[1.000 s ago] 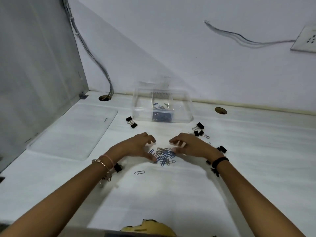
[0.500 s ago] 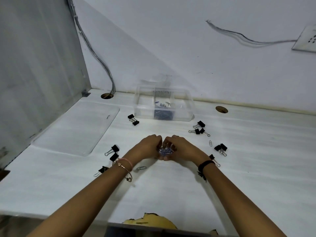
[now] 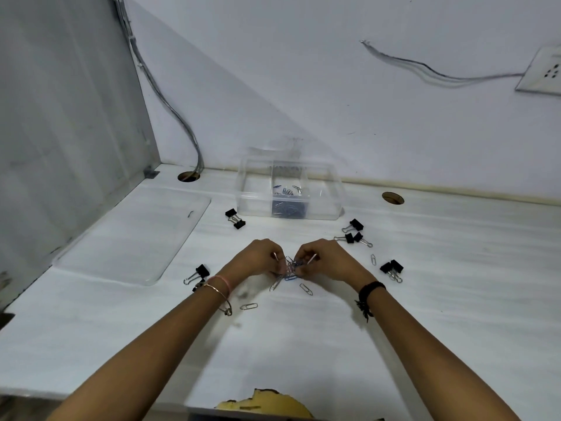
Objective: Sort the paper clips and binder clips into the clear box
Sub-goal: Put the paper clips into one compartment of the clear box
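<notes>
My left hand (image 3: 258, 258) and my right hand (image 3: 328, 258) meet at the table's middle, both closed around one bunch of paper clips (image 3: 290, 267), silver and blue, held just above the white table. A few clips dangle from the bunch. Loose paper clips (image 3: 249, 306) lie below and to the right. The clear box (image 3: 321, 189) stands behind the hands near the wall, with several paper clips in its middle compartment. Black binder clips (image 3: 235, 218) lie left of the box; other binder clips (image 3: 353, 233) lie to the right.
A clear flat lid (image 3: 130, 238) lies on the left of the table. Two round cable holes (image 3: 392, 198) open near the wall, one with a cable bundle (image 3: 170, 95) running up. More binder clips (image 3: 392, 268) lie right, and binder clips (image 3: 198, 273) by my left wrist.
Both hands swept together over the spread pile, cupped it, and have now lifted the bunch slightly, with a few clips falling loose beneath.
</notes>
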